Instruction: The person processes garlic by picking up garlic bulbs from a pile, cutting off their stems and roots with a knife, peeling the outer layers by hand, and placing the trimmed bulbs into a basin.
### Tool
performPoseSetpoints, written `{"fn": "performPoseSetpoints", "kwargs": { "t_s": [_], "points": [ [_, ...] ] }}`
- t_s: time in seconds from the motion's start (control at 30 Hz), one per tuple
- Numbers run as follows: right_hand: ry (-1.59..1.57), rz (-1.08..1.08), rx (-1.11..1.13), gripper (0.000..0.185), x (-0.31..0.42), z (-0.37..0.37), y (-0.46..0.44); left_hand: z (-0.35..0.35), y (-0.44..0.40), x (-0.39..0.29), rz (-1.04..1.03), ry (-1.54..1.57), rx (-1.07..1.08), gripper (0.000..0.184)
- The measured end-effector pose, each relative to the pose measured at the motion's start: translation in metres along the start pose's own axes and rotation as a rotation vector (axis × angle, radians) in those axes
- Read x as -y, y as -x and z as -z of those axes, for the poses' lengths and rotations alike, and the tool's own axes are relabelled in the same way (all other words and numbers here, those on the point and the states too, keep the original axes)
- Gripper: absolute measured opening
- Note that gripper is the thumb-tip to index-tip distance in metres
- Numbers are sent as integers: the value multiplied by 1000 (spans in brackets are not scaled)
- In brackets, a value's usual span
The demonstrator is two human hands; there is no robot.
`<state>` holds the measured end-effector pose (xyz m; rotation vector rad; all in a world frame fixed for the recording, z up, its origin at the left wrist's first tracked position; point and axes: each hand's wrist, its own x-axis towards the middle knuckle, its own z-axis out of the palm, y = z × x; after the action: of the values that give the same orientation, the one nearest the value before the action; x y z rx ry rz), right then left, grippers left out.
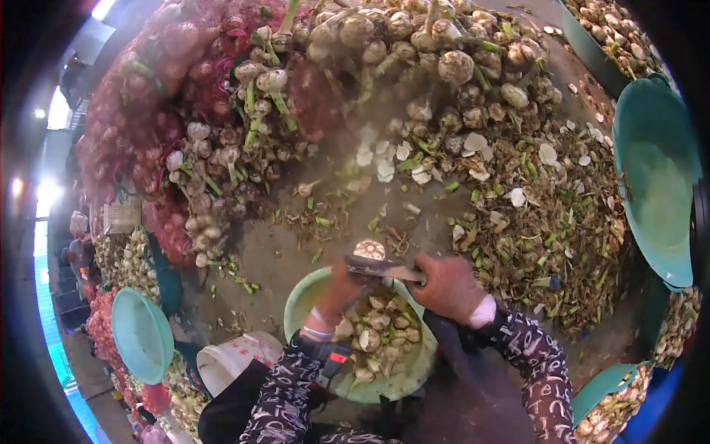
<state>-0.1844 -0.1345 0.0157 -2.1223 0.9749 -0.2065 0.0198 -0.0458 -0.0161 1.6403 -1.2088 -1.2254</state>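
Observation:
A garlic bulb (369, 249) with its cut, patterned face showing is held by my left hand (340, 294), whose fingers are closed and partly hidden behind the blade. My right hand (448, 288) is wrapped round the handle of a knife (396, 271). The blade points left and lies across the near side of the bulb, over my left fingers. Just below both hands stands a pale green basin (294, 305), holding trimmed garlic bulbs (379, 331) between my forearms.
Red mesh sacks of garlic (140, 126) bulge at upper left, and loose garlic with stalks (455, 66) is heaped ahead. Stem and skin scraps (547, 229) cover the floor at right. Green tubs (658, 177) stand farther right; a white bucket (229, 362) and another green basin (143, 335) are at left.

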Motion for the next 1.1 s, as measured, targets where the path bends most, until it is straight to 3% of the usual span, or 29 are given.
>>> {"fn": "performPoseSetpoints", "kwargs": {
  "t_s": [0.03, 0.07, 0.17, 0.2, 0.27, 0.37, 0.43, 0.47, 0.5, 0.57, 0.6, 0.63, 0.7, 0.77, 0.8, 0.83, 0.9, 0.97, 1.03, 1.1],
  "points": [
    [19, 24, 24, 31, -1, 0, 3, -6, 5, -5, 6, 0, -1, 34],
    [17, 23, 23, 31, -2, 2, 4, -13, 9, -11, 73, 226, -71, 28],
    [76, 43, 31, 30, 2, 7, 5, -21, 22, -3, 404, 496, -186, 27],
    [86, 76, 18, 30, 2, 8, 6, -23, 25, 0, 197, 276, -173, 28],
    [91, 110, 0, 29, 3, 8, 5, -26, 31, 5, -9, 48, -154, 29],
    [44, 118, 22, 30, 0, 5, 6, -34, 38, 10, 141, 458, -175, 29],
    [7, 131, 24, 31, -8, -1, 5, -37, 33, 19, -66, 168, -98, 30],
    [6, 131, 23, 31, -15, -7, 4, -39, 35, 22, -65, 166, -98, 30],
    [16, 104, 31, 30, -23, -15, 1, -42, 36, 17, 208, 413, -122, 32],
    [178, 10, 165, 30, -58, -17, -8, -38, 30, -49, 320, 350, -39, 41],
    [319, -64, 299, 30, -83, -14, -9, -45, 36, -74, 118, 310, -58, 42],
    [120, -361, 43, 32, -95, -18, -2, -52, 42, -86, -84, 269, -112, 43],
    [40, -366, -121, 35, -92, -3, 13, -47, 42, -57, -79, 125, -104, 43],
    [74, -403, -52, 36, -89, 5, 19, -48, 30, -14, 149, 743, -175, 45],
    [90, -417, 69, 38, -85, 4, 19, -46, 17, -43, -14, 521, -180, 45],
    [83, -417, 84, 38, -77, 0, 22, -41, 12, -47, 1, 518, -188, 45],
    [-291, -368, -6, 39, -64, 1, 30, -33, 8, -50, -59, -77, -271, 43],
    [-342, -374, -45, 39, -68, -16, 27, -30, 6, -22, -101, 31, -384, 36],
    [-398, -362, -67, 38, -68, -29, 18, -27, 4, -36, -5, 576, -471, 26],
    [-390, -349, -121, 36, -64, -34, 14, -28, 3, -29, 50, 601, -466, 17]
  ]
}}
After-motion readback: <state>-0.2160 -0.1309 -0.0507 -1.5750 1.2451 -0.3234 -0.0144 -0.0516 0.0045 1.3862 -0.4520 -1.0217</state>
